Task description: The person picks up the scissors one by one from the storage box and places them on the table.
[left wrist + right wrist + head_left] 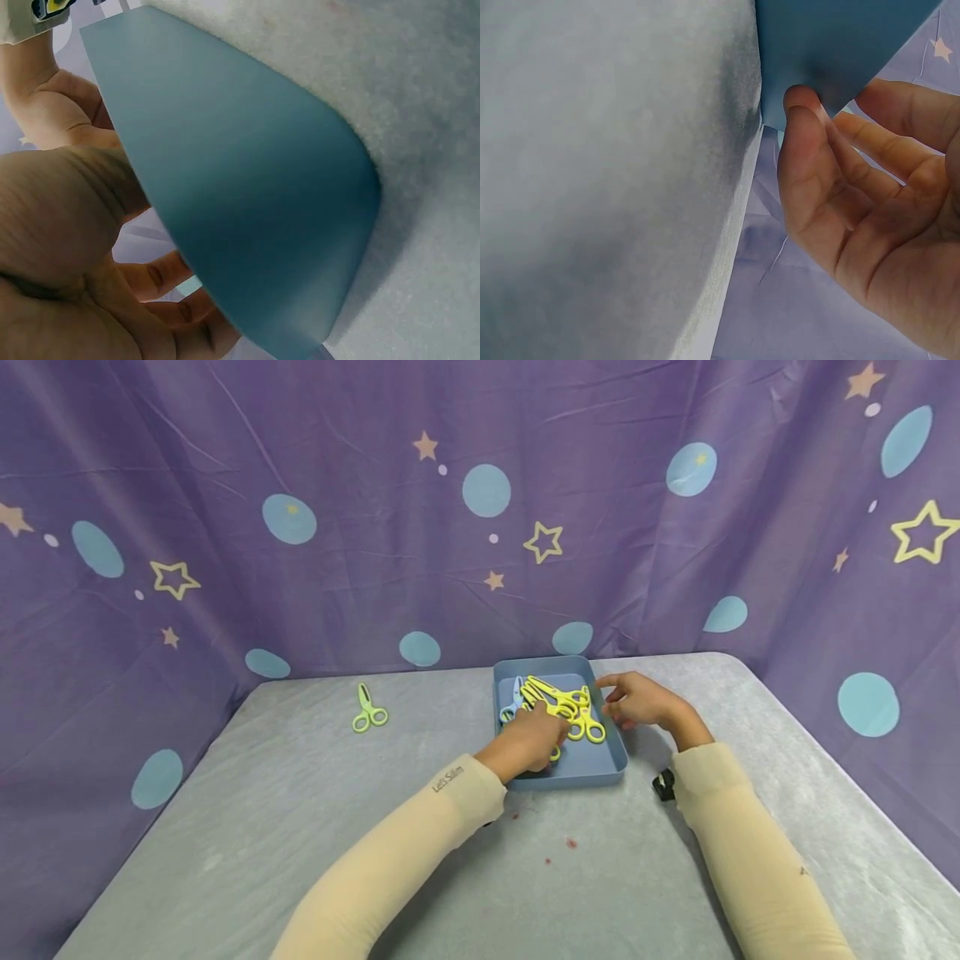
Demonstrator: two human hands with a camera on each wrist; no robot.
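A shallow blue tray holds several pairs of scissors, mostly yellow scissors plus blue scissors at its left side. My left hand reaches over the near left wall, fingers down among the scissors. In the left wrist view the tray wall hides its fingertips, and I cannot tell whether they grip a pair. At the right wall, my right hand holds the tray's rim. The right wrist view shows a fingertip against the wall's outside and another finger reaching over the edge.
Separate green scissors lie on the grey-covered table, left of the tray, blades pointing away. A purple patterned curtain hangs behind the table's far edge and along both sides. Small red marks show on the cloth before the tray.
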